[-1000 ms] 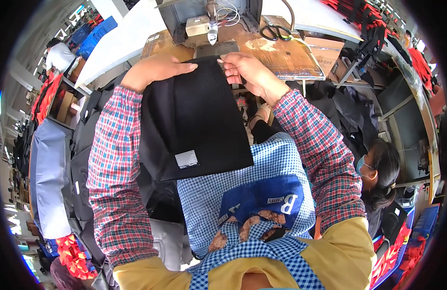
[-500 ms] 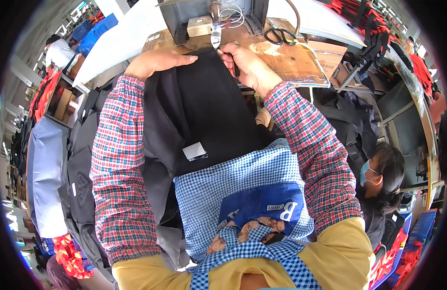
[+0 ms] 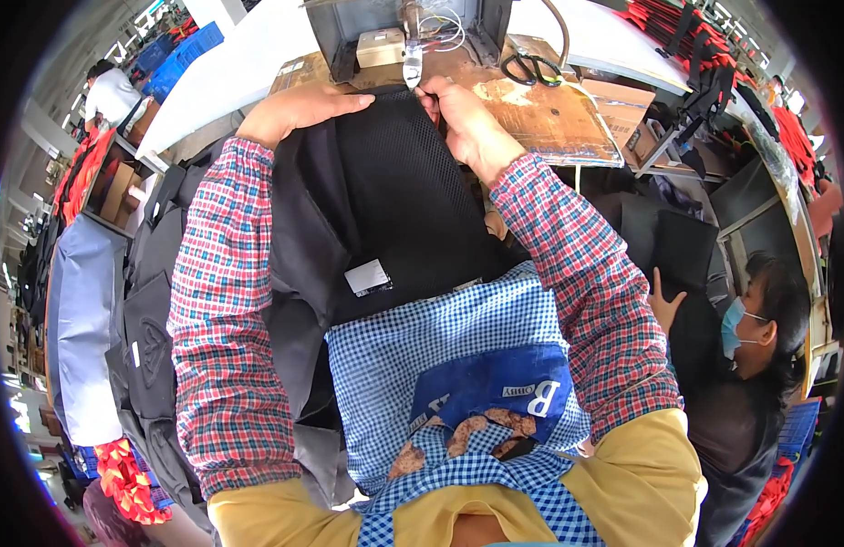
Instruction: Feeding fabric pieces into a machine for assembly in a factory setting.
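Black mesh panel point(image 3: 408, 196) stretches from the front of the worn wooden surface point(image 3: 554, 118) down to the blue checked apron point(image 3: 449, 319), a white label point(image 3: 369, 278) near its lower edge. The left hand point(image 3: 299, 109) rests at its top left, thumb laid along the upper edge; how far its other fingers close is hidden. The right hand point(image 3: 463, 117) has its fingers curled in, pinching the top right corner just beside the machine's pale pointed tip point(image 3: 413, 68). Black-handled scissors point(image 3: 529, 69) lie farther right.
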A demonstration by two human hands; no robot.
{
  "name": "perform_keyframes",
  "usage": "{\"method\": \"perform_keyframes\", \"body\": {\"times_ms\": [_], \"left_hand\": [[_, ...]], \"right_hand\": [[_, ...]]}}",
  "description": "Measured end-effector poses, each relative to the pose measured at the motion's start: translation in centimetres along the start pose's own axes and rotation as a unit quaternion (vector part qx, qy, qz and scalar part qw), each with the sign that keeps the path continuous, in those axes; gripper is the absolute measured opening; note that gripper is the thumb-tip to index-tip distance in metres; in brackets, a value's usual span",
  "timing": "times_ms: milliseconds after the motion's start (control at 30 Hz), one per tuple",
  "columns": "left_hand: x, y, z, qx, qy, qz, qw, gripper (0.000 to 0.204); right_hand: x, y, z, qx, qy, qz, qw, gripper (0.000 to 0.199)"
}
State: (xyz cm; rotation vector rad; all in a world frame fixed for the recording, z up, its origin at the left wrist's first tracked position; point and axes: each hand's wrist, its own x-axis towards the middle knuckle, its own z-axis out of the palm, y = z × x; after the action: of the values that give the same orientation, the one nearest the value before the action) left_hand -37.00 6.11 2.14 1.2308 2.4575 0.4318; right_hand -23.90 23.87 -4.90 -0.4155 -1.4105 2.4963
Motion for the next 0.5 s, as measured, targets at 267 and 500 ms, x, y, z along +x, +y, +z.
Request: {"method": "perform_keyframes", "body": {"times_ms": [267, 500], "left_hand": [[0.08, -0.02, 0.04, 0.027, 0.02, -0.007, 0.999, 0.079], [0.62, -0.7, 0.18, -0.017, 0.027, 0.001, 0.999, 0.072]], "right_hand": [[-0.4, -0.05, 0.87, 0.016, 0.044, -0.021, 0.999, 0.018], [0.2, 0.43, 0.86, -0.015, 0.045, -0.062, 0.997, 0.02]]}}
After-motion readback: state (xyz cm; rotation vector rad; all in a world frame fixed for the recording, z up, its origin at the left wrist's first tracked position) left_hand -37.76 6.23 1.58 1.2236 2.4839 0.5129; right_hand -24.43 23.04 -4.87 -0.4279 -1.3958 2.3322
